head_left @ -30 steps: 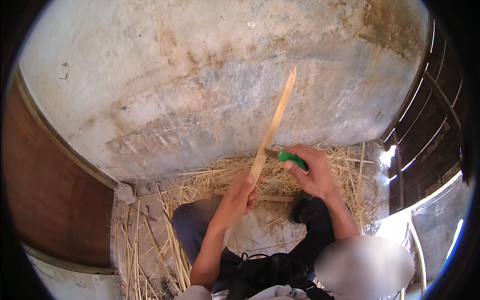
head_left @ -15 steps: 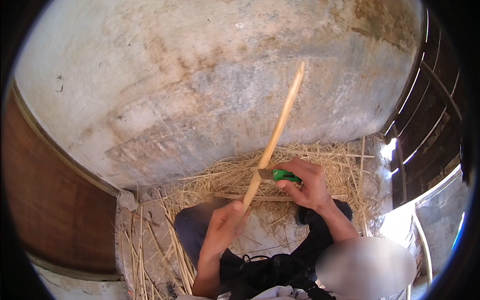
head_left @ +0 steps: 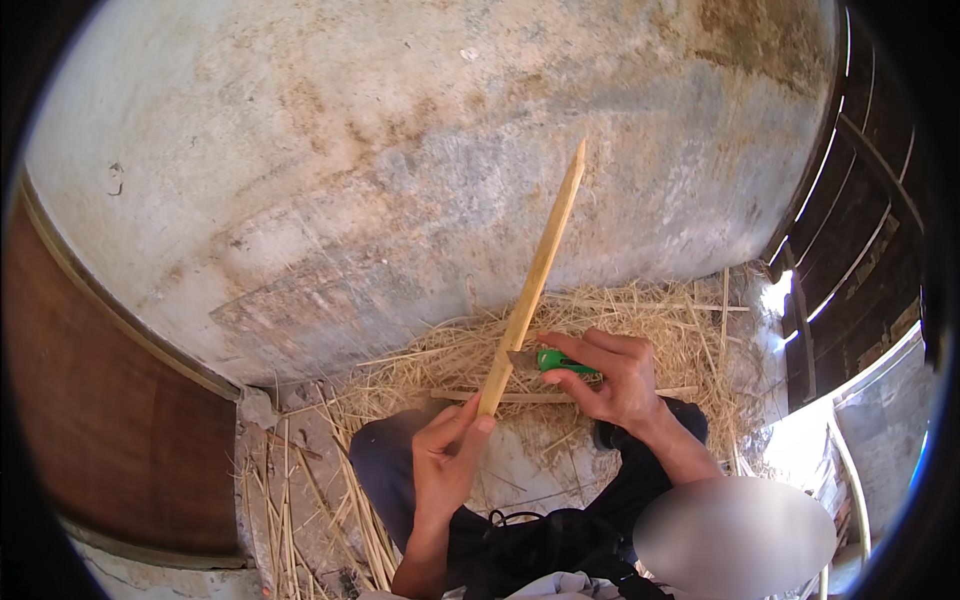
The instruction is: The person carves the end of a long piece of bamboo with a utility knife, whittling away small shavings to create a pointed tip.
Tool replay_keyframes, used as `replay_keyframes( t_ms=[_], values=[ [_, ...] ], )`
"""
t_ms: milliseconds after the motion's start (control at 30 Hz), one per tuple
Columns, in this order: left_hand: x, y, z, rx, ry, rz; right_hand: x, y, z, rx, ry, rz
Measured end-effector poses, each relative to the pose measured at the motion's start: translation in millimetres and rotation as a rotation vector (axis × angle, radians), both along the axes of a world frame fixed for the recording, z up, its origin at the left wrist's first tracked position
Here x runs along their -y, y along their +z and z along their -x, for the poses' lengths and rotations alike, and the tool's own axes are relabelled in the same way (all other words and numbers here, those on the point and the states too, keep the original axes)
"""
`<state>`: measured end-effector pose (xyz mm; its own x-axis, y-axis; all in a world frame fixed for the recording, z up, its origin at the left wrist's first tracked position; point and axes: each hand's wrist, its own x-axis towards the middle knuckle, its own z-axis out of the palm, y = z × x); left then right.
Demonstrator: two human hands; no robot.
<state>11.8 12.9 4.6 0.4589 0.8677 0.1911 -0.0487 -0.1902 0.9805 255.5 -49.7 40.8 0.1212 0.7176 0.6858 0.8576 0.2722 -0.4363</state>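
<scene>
My left hand (head_left: 447, 460) grips the lower end of a long, pale wooden stick (head_left: 540, 255), which slants up and to the right to a pointed tip. In my right hand (head_left: 615, 378) is a green utility knife (head_left: 556, 361), held between thumb and fingers. Its short blade (head_left: 522, 357) meets the stick's right side a little above my left hand. A small notch shows in the wood by the blade.
Thin shavings (head_left: 640, 310) lie heaped along the foot of a stained wall (head_left: 400, 200). Long split strips (head_left: 285, 510) lie at the lower left, near a brown panel (head_left: 120, 400). Dark slatted boards (head_left: 850, 260) stand at the right. My bent legs (head_left: 385, 460) frame the floor.
The stick has turned in my left hand, showing a flatter face, and its tip has shifted slightly left and down. The knife has moved a little left and down with it.
</scene>
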Motion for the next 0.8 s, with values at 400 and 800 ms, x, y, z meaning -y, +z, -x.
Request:
replay_keyframes(
  t_ms=[400,800],
  values=[
    [5.2,-8.6,8.1,-0.047,0.068,0.011,-9.7,-6.2,4.6,0.118,-0.044,-0.003],
    [10.8,-32.8,22.4,-0.041,0.103,0.082,-22.8,-12.6,3.2,0.139,-0.066,0.005]
  ],
)
